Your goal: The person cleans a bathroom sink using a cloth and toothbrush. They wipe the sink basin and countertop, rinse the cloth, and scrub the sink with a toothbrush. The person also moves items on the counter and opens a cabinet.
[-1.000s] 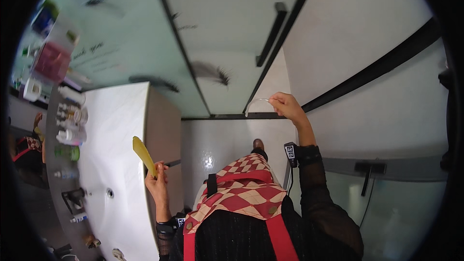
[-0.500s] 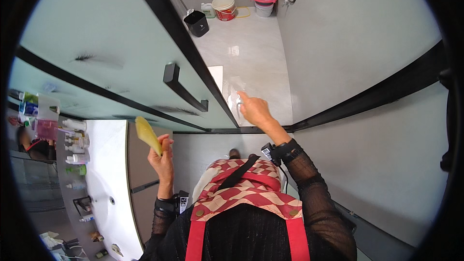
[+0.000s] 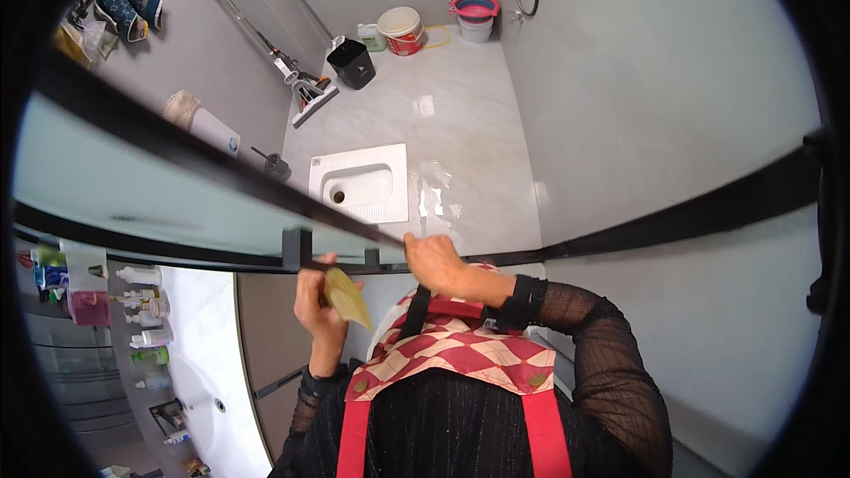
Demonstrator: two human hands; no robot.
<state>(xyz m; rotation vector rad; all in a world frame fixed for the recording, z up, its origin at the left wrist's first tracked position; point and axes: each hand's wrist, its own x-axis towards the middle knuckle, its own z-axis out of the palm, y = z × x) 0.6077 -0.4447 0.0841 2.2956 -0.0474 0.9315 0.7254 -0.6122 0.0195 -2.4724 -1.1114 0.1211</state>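
Note:
A frosted glass door with a black frame stands open in front of me. Near the end of that frame, my right hand is closed on its edge. My left hand holds a thin yellow cleaning cloth that hangs down on its right side. The same hand is at the black door handle, with fingertips showing just behind it. Whether those fingers touch the handle I cannot tell.
Beyond the door are a white squat toilet, a wet patch, a black bin, a bucket, stacked basins and a mop. To the left, a white washbasin counter holds several bottles.
The door has swung toward me, uncovering the squat toilet and the mop. My right hand has come back to the door's edge. My left hand has moved to the handle, still holding the cloth.

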